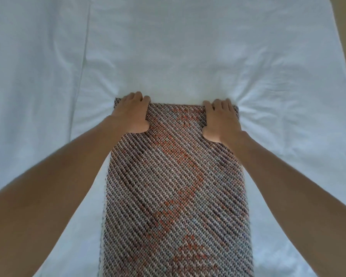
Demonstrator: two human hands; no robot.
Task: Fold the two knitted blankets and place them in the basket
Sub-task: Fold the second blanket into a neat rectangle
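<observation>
Knitted blanket [174, 192] runs from mid-frame down to bottom centre on the white sheet [168, 47]. Left hand [131, 113] and right hand [221, 118] both grip its top edge, fingers curled over, thumbs on top.

Near end of blanket [174, 186] cut off at btm; tips of fingers [137, 96] hidden past far edge.
</observation>
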